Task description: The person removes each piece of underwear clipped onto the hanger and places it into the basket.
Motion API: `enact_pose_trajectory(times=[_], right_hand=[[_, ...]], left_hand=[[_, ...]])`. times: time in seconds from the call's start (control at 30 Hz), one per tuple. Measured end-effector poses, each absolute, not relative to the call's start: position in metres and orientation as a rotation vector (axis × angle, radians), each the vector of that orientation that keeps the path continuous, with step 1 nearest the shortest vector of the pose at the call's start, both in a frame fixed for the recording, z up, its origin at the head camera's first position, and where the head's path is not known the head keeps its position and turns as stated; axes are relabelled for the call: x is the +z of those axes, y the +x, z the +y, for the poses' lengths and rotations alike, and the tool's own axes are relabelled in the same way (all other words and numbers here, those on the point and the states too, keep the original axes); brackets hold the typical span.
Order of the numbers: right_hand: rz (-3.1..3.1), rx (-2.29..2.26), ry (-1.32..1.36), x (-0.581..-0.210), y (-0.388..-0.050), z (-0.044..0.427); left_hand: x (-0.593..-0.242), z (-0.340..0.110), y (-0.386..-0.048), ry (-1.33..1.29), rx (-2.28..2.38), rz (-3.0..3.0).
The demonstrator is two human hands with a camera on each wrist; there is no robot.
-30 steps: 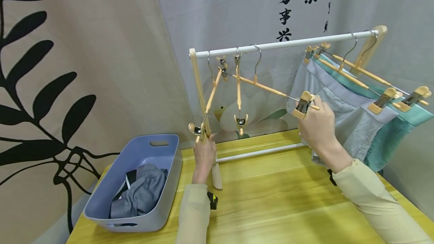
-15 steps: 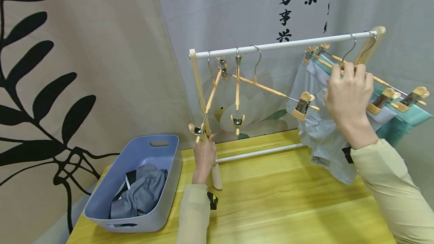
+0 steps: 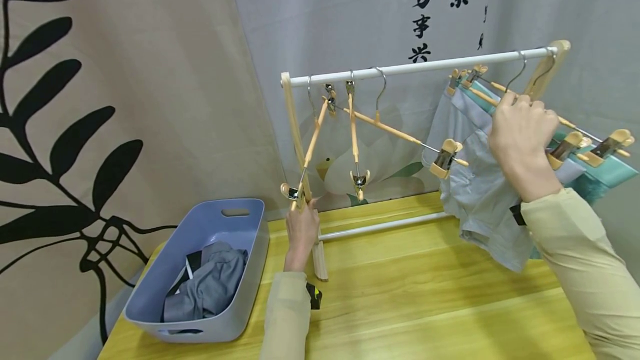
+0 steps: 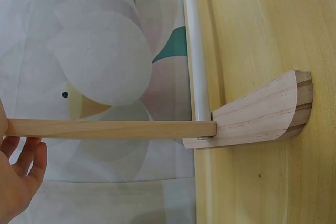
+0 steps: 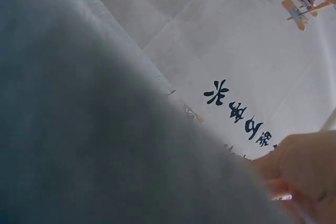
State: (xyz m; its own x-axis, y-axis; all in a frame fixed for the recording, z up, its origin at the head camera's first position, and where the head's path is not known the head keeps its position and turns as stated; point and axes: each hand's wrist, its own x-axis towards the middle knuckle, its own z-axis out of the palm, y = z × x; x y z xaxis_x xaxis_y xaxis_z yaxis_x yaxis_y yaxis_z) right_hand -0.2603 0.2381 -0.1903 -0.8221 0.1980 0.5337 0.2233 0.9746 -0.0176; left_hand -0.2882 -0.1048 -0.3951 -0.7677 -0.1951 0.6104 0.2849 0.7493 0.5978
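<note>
My left hand [image 3: 301, 232] holds the left wooden post [image 4: 115, 129] of a small clothes rack, low down near its foot. With fingers curled over the top, my right hand [image 3: 522, 138] grips the middle of a clip hanger [image 3: 482, 96] on the rack's right side. Light grey shorts [image 3: 470, 182] hang from that hanger's clips. Behind them, teal shorts [image 3: 614, 164] hang on another clip hanger. In the right wrist view, blurred cloth [image 5: 105, 129] covers much of the picture and hides most of the right hand [image 5: 304, 166].
Three bare clip hangers, left [image 3: 315, 140], middle [image 3: 354, 132] and right [image 3: 400, 133], hang from the white rail [image 3: 425, 66]. A blue-grey basket [image 3: 255, 271] with dark grey clothing [image 3: 220, 276] stands left on the wooden table [image 3: 400, 304]. Printed curtains hang behind.
My right hand has left the clip end of a bare hanger, moved right and up, and taken hold of the grey shorts' hanger. The left hand stays on the post.
</note>
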Motion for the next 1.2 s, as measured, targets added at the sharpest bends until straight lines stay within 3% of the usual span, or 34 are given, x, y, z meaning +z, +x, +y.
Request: enact_pose_trajectory(times=[0.77,1.2], right_hand=[[-2.487,0.125,-0.229,-0.197,-0.268,0.244],[-2.369,0.18,-0.169,-0.191,-0.256,0.236]], left_hand=[[-0.395,-0.104,-0.29,-0.076,-0.949,-2.273],[-0.396,-0.106,-0.292,-0.065,-0.926,-2.284]])
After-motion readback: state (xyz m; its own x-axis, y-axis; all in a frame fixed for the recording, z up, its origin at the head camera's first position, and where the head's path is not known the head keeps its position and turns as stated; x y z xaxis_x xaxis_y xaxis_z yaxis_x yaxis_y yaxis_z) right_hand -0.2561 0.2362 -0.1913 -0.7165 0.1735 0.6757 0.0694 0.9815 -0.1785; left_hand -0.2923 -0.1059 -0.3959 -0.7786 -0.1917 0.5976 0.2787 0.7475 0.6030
